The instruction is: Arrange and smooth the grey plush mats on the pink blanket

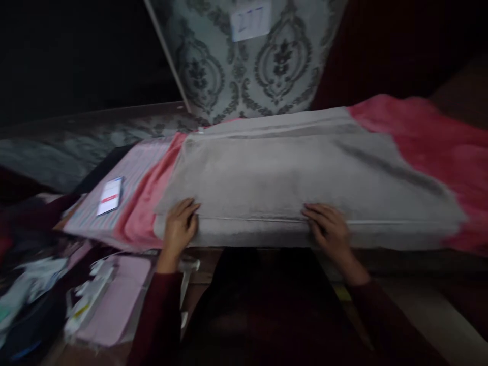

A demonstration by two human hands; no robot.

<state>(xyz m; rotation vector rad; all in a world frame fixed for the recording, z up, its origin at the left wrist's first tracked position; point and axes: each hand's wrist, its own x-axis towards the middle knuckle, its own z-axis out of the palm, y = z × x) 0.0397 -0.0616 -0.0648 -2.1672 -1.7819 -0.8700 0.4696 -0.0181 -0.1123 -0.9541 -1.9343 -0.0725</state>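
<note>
A grey soft cloth (259,173) lies spread out in front of me, its near part in two layers with a straight edge running across. At the left of that edge, my left hand (180,229) is closed on the cloth, fingers above the edge and thumb below. My right hand (331,231) grips the same edge farther right, its fingers pointing left. Between the hands the edge runs nearly straight. Slight blur hides how tightly the fingertips press.
Under the grey cloth is a pink-red blanket (430,137), showing at both sides. A phone (110,196) with a lit screen rests on striped fabric (143,157) at left. Below it is a pink flat item (118,300) beside white pieces. Patterned wall (244,76) stands behind.
</note>
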